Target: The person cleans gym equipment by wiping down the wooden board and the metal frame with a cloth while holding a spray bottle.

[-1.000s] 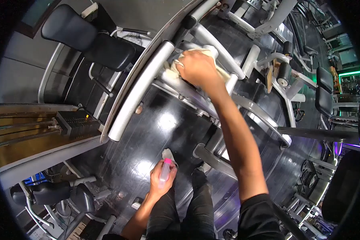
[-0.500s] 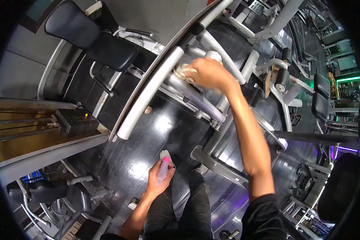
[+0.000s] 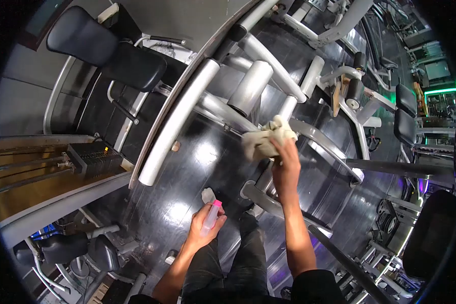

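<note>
My right hand (image 3: 287,164) is closed on a pale cloth (image 3: 268,141), which lies against the lower end of a grey metal tube (image 3: 225,112) of a gym machine. The cloth is bunched and partly blurred. Lower down, in front of my legs, my left hand (image 3: 200,228) is wrapped round a translucent bottle (image 3: 210,219) with a pink cap. A thick silver cylinder (image 3: 251,87) stands out from the machine above the cloth.
A black padded seat (image 3: 137,67) is at the upper left, beyond a curved panel edge. A weight stack (image 3: 93,159) stands at the left. Grey frame bars (image 3: 271,203) cross the dark floor (image 3: 197,147) near my feet. More gym machines stand at the right.
My right hand has moved with the cloth from the tube's upper end down towards its lower end, nearer to me. My left hand still holds the bottle, in nearly the same place.
</note>
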Demonstrator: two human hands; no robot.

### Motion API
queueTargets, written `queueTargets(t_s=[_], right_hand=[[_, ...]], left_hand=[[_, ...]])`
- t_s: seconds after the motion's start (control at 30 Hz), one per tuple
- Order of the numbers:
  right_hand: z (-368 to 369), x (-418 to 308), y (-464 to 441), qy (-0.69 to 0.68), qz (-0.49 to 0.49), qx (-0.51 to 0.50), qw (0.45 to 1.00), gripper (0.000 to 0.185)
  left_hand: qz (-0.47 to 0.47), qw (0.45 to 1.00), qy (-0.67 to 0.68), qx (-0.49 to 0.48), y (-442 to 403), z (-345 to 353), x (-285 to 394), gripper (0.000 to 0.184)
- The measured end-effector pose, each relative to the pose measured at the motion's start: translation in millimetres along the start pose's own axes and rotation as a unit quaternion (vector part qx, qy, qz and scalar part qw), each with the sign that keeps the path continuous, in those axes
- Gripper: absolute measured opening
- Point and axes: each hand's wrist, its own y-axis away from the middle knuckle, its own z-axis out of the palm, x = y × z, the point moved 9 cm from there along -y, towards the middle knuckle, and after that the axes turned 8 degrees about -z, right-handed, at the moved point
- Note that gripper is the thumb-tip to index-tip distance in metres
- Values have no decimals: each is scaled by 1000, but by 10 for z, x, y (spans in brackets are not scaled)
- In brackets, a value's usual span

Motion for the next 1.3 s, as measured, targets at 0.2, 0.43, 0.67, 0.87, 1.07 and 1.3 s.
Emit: queueTargets(t_s=[0.2,0.43,0.67,0.87,1.07,1.3], right_hand=[[187,813,-75,-164,227,50,959,27],[57,-98,46,-73,15,-40,996,43],[609,144,673,-442,336,148,819,23],[361,-820,-920,-288,-1,129,949,33],[646,-877,-699,-73,-195,11,978,37],[195,-271,-107,-15,-102,-15,995,54]], left_hand=[[3,1000,-1,-27,-11,67,-27,20],[10,999,-43,-13,-16,57,49,18],[32,999,-12,-7,70,63,230,16],[31,999,-18,10,215,-97,256,16],[14,999,26,40,291,-342,141,18],[12,1000,7,25,318,-486,205,16]])
